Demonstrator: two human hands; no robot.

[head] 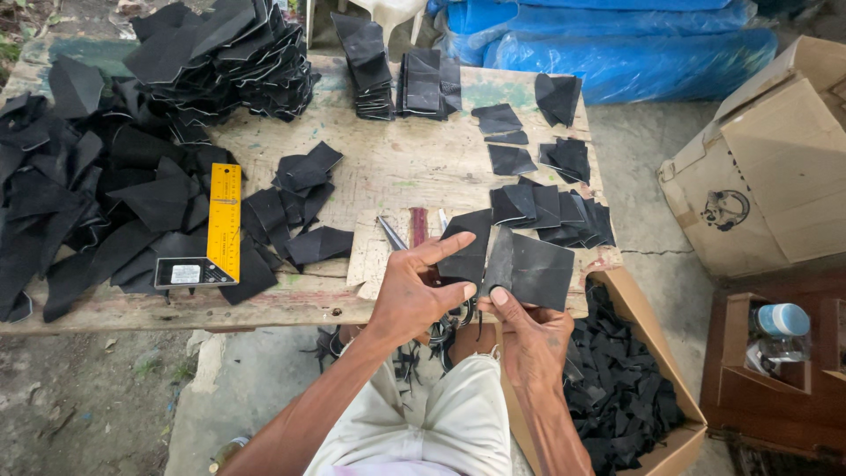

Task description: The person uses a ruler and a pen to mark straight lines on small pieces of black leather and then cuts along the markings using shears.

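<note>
Black leather pieces held over the tabletop (397, 176) edge.
Left hand (412, 295) fingers pinch one black piece (465, 251); right hand (529, 330) fingers clamp the larger black piece (533, 269). Advisable: align the edges squarely, grip firm.

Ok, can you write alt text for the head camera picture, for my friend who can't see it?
Seen from above, a person's left hand and right hand each hold a black cut piece over a worn wooden table. Piles of black pieces, a yellow square ruler and a cardboard box of black scraps surround them.
</note>
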